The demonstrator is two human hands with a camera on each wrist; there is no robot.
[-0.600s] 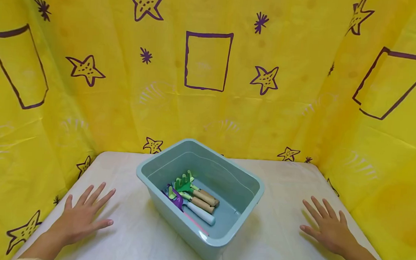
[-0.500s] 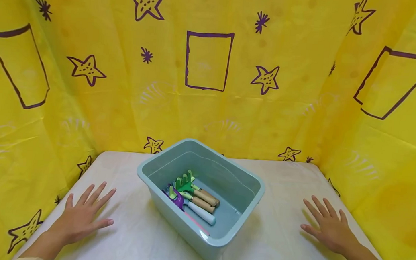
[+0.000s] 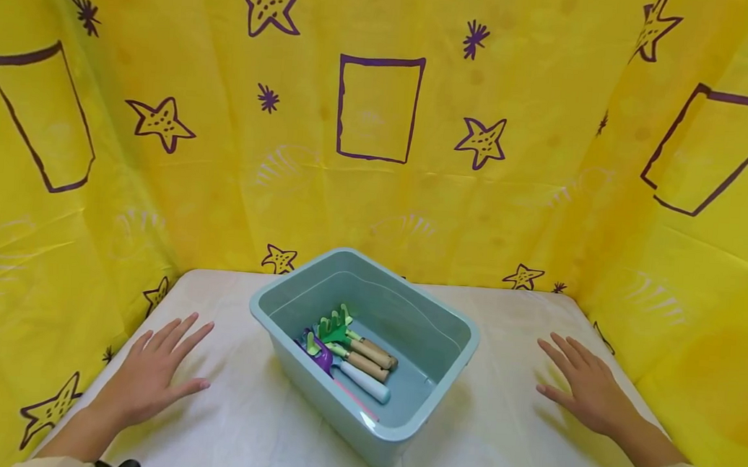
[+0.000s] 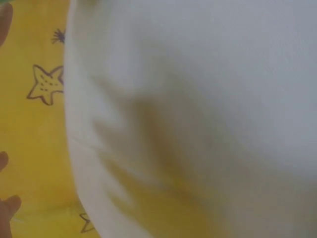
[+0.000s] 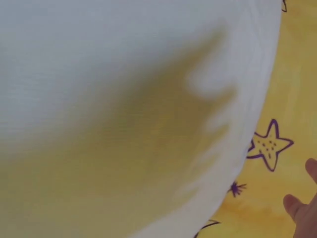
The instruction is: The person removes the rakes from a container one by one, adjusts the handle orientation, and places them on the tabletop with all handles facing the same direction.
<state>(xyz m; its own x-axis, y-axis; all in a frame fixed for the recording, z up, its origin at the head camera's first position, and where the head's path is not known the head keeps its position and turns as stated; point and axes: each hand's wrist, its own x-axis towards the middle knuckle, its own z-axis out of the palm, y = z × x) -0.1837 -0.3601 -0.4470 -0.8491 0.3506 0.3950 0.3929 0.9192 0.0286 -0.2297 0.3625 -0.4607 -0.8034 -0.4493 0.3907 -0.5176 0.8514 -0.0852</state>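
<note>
- Left hand (image 3: 149, 377): fingers spread and straight, over the white bench (image 3: 256, 428), holding nothing, left of the bin.
- Right hand (image 3: 587, 393): fingers spread, holding nothing, right of the bin.
- Grey-blue bin (image 3: 399, 431): stood mid-bench between the hands, apart from both.
- Toy garden tools (image 3: 349, 355): lay inside the bin.

The head camera looks forward and down over the white table (image 3: 496, 445). Both wrist cameras sit close above that same table (image 4: 198, 99), facing down, sharing the yellow star-printed backdrop (image 5: 292, 99) at its edge.
</note>
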